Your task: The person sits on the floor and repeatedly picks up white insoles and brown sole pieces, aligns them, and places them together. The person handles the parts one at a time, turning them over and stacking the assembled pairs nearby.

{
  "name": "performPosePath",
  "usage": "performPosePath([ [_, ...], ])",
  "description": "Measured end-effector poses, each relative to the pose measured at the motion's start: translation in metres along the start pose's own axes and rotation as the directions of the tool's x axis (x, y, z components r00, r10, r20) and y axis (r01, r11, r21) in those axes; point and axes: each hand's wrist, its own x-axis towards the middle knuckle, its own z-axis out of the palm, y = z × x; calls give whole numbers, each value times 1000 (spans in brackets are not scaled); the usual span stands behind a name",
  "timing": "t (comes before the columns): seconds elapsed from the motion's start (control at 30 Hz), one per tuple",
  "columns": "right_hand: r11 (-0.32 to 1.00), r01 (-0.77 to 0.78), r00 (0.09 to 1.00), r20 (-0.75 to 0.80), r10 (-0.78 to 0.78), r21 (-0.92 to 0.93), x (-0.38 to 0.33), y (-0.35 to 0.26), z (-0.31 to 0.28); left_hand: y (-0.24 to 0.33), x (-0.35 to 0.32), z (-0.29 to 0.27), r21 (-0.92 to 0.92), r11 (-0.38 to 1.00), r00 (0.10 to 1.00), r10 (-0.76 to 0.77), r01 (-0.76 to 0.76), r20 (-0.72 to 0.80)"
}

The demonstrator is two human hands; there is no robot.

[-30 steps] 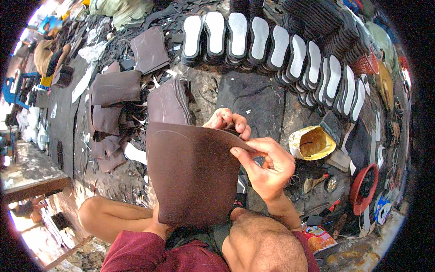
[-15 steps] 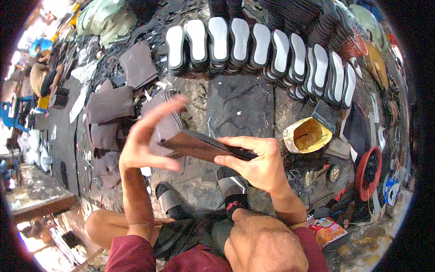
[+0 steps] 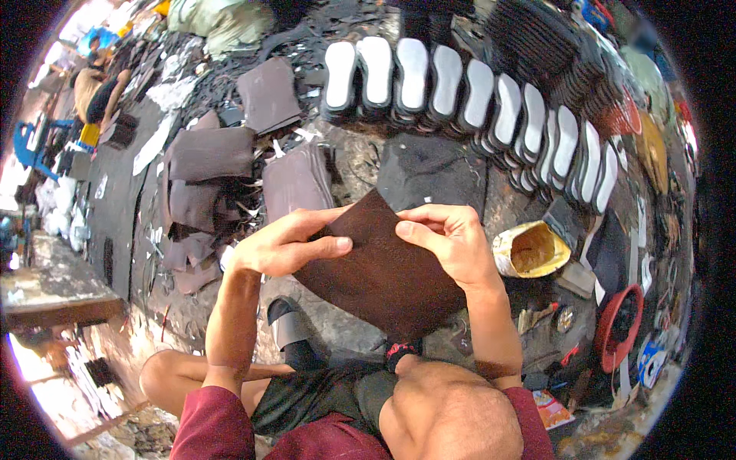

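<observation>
A dark brown sheet of material hangs between my two hands, one corner pointing away from me. My left hand pinches its left edge, thumb on top. On the right edge, near the far corner, my right hand grips it between thumb and fingers. Whether it is a single sheet or several layers cannot be made out. Just beyond my left hand lies a stack of similar brown sheets. Past the sheet, a dark flat slab rests on the ground.
A curved row of sole-shaped stacks with white tops spans the far side. To the right are a yellow container, a red round basket and a grey block. More brown sheets lie left; another person sits far left.
The brown material was held edge-on in my right hand, with my left hand apart and blurred. Now its broad face is turned up and both hands grip it. The view has shifted left.
</observation>
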Motion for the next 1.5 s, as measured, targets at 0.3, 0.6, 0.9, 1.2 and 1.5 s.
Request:
performPosePath([
  [0.3, 713, 347, 795, -212, -569, -609, 27, 8, 43, -89, -52, -68, -21, 999, 594, 5, -37, -805],
  [0.6, 906, 210, 852, -385, -354, -368, 35, 73, 45, -289, -164, -190, -103, 964, -422, -202, -246, -884],
  [0.9, 818, 93, 980, -92, -176, -568, 11, 82, 85, -311, 44, -198, -139, 875, 147, -230, 464, -962],
  [1.2, 809, -3, 965, -213, -152, -588, 7, 83, 67, -290, 52, -193, -94, 855, 27, -125, 509, -992],
  [1.5, 839, -109, 956, -286, -58, -533, 9, 102, 77, -222, 67, -134, 413, 911, 477, 361, 3, -801],
])
